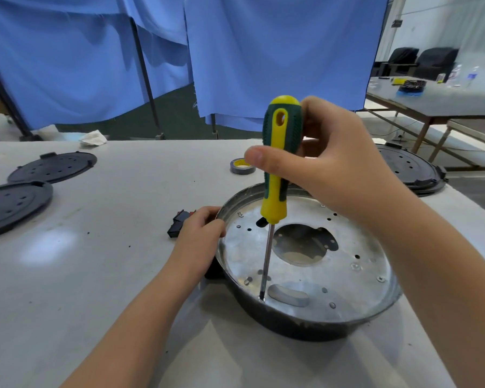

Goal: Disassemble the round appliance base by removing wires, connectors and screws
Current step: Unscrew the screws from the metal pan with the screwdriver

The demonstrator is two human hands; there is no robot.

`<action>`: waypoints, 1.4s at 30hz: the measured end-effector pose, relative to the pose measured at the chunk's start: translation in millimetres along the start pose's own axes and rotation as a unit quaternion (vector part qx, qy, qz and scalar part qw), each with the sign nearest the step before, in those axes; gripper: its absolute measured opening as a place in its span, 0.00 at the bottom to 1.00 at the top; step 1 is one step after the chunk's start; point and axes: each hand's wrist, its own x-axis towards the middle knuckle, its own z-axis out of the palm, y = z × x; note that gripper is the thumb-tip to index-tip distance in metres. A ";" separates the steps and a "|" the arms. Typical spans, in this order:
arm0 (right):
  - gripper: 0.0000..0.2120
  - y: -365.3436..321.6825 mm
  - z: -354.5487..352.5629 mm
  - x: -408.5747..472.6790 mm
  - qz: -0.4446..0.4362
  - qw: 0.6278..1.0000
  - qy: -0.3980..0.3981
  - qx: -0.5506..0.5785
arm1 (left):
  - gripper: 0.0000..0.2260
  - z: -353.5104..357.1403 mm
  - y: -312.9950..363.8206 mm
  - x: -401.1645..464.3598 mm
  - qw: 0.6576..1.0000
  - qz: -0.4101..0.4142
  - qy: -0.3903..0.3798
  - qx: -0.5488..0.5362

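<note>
The round appliance base (356, 278) lies on the white table in front of me, a shiny metal pan with a black outer wall and a large central hole. My right hand (333, 169) grips the green and yellow handle of a screwdriver (280, 152) that stands nearly upright. Its tip sits on a screw (262, 299) near the pan's front-left rim. My left hand (199, 236) holds the pan's left rim, fingers curled over the edge. A few more screws dot the pan floor.
Two black perforated round covers (51, 166) (9, 205) lie at the far left, a third (412, 169) at the right behind my arm. A tape roll (242, 166) lies behind the screwdriver. Black and red connector parts (177, 222) sit by my left hand. Blue curtains hang behind.
</note>
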 end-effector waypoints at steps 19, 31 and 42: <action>0.15 -2.4 -12.1 0.2 0.024 0.963 -0.189 0.189 | 0.13 -0.1 -2.0 0.5 1.000 0.023 0.000 0.001; 0.25 0.1 0.0 -1.5 0.041 0.979 -0.162 0.119 | 0.14 -9.9 3.1 -10.3 0.989 0.117 0.052 0.074; 0.31 3.0 -23.4 -2.0 0.039 0.941 -0.279 0.189 | 0.13 -24.3 41.5 -50.9 0.954 0.144 -0.258 -0.058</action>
